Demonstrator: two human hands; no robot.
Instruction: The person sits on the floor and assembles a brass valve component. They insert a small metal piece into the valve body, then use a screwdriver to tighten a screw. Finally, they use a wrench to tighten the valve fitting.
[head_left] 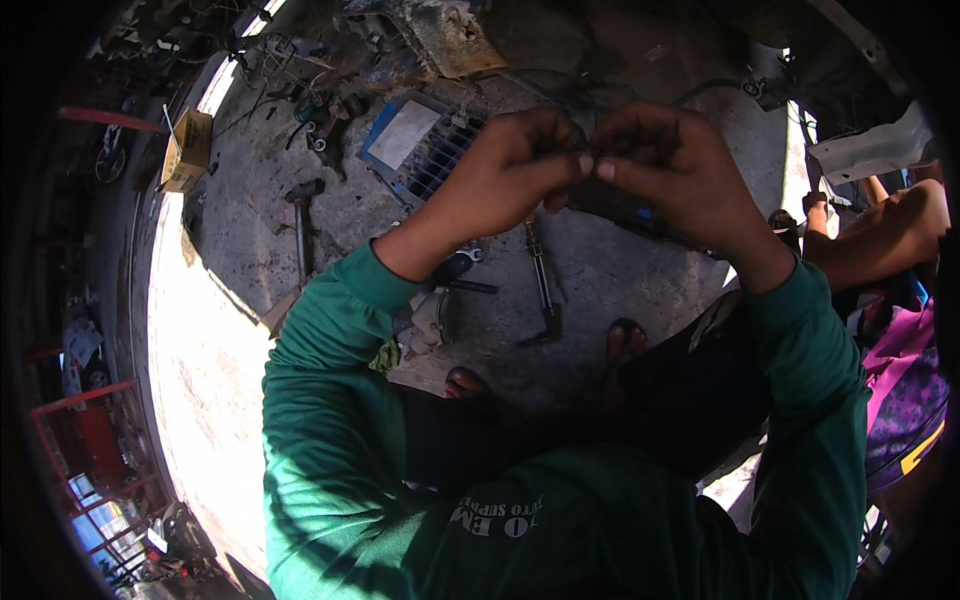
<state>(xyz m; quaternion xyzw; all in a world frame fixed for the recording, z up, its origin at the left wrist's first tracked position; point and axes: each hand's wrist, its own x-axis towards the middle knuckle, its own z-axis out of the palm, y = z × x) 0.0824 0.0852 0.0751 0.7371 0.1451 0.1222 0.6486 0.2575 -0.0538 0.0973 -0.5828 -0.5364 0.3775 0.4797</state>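
Observation:
My left hand (510,170) and my right hand (690,175) meet in front of me, thumb tips almost touching. Both have curled, pinching fingers with dark grime on them. Whatever lies between them is too small and dark to make out. Below and behind my left hand is a blue-edged organizer case (452,150) with rows of small compartments. Under my right hand shows part of a dark object (625,208) with a blue spot, mostly hidden. A long metal tool (543,280), perhaps a ratchet handle, lies on the floor below the hands.
A hammer (303,235), an open-end wrench (470,256) and a rounded metal part (430,318) lie on the concrete floor (245,225). A cardboard box (187,150) stands at the left. Rusty metal (460,45) fills the far side. Another person's arm (885,225) is close at the right.

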